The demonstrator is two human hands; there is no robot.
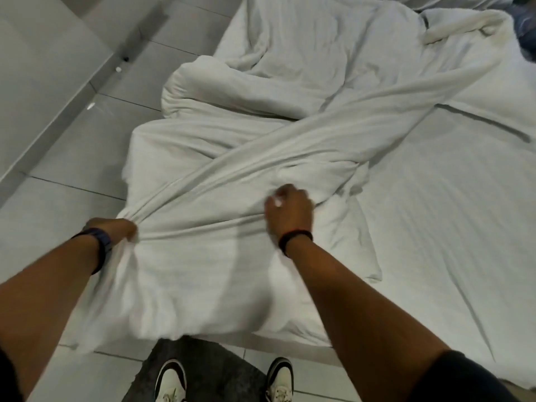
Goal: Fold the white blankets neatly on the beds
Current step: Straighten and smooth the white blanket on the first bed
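A white blanket [232, 169] lies rumpled and twisted across the near corner of the bed [449, 227], stretched in a long diagonal band toward the far right. My left hand [121, 227] is closed on a bunched edge of the blanket at the bed's left side, and cloth hangs below it toward the floor. My right hand [290, 210] is closed on a fold of the same blanket near the middle. A second heap of white bedding [290, 53] lies crumpled further back.
Grey floor tiles [72, 184] run along the left of the bed, with a light wall [29, 68] beyond. My two white shoes [171, 381] stand on a dark mat at the foot of the bed. Something dark blue [525, 21] shows at the far right corner.
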